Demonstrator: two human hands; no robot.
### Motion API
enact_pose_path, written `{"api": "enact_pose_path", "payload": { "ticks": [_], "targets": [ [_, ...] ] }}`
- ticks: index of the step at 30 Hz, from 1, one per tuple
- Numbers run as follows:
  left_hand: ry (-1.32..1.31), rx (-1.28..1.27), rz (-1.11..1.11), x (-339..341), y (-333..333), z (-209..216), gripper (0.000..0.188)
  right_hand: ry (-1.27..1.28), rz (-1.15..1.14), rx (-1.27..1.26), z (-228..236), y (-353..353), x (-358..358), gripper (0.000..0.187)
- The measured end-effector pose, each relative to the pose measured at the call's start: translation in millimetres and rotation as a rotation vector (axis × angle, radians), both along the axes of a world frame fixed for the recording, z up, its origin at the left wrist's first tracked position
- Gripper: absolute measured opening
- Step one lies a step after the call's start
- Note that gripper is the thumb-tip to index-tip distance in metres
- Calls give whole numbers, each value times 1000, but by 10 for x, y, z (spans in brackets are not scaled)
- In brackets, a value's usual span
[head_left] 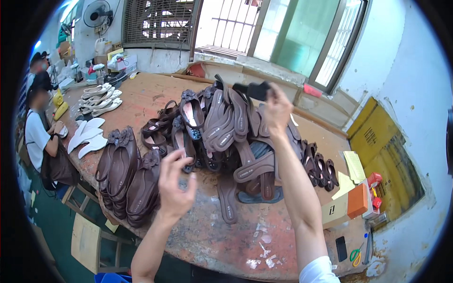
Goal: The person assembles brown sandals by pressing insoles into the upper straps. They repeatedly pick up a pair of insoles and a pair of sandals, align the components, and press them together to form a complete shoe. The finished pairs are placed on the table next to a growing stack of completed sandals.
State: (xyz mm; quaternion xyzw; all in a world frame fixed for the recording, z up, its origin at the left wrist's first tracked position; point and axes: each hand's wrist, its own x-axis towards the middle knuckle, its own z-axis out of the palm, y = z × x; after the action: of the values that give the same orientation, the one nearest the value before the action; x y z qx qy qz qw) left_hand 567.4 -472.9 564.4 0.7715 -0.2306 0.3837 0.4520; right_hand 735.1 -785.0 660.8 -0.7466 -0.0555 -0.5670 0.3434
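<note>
My right hand (276,109) is raised above the heap and grips a small dark rectangular object (255,90), seemingly a phone, at its right end. My left hand (174,181) hovers open with fingers spread, just right of a stack of brown flat shoes (127,174) at the table's near left. A big pile of brown shoes and soles (226,127) covers the middle of the worn wooden table (217,236). One loose brown sole (228,200) lies in front of the pile.
White soles (87,137) and pale shoes (99,99) lie at the table's far left, where seated people (40,137) work. Small boxes (347,205), yellow paper (354,165), a dark phone (340,248) and green-handled scissors (356,255) sit at right. A wooden stool (89,238) stands below.
</note>
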Motion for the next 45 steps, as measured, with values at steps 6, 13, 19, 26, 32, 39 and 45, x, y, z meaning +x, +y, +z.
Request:
{"api": "enact_pose_path", "payload": {
  "ticks": [6, 13, 19, 26, 32, 39, 45],
  "targets": [
    [204, -220, -413, -198, -787, -29, 40, -119, 153, 353, 488, -572, -1431, 26],
    [269, -356, -638, -699, -1799, -174, 29, -69, 31, -38, -1123, -957, -4352, 25],
    [145, 196, -850, -675, -3716, -837, 35, 257, -437, 1062, -2728, -1198, -5479, 17],
    [111, 784, -532, -26, -6039, -1418, 95, 640, -498, 677, -3050, -1046, -5407, 30],
    [522, 1258, -548, 71, -6885, -1308, 85, 699, -532, 576, -2929, -1068, -5463, 25],
    [506, 722, -598, 112, -6235, -1242, 74, 688, -489, 589, -2918, -1074, -5484, 27],
    [281, 320, -763, -294, -4764, -1017, 63, 597, -474, 730, -2955, -1113, -5462, 20]
  ]
}}
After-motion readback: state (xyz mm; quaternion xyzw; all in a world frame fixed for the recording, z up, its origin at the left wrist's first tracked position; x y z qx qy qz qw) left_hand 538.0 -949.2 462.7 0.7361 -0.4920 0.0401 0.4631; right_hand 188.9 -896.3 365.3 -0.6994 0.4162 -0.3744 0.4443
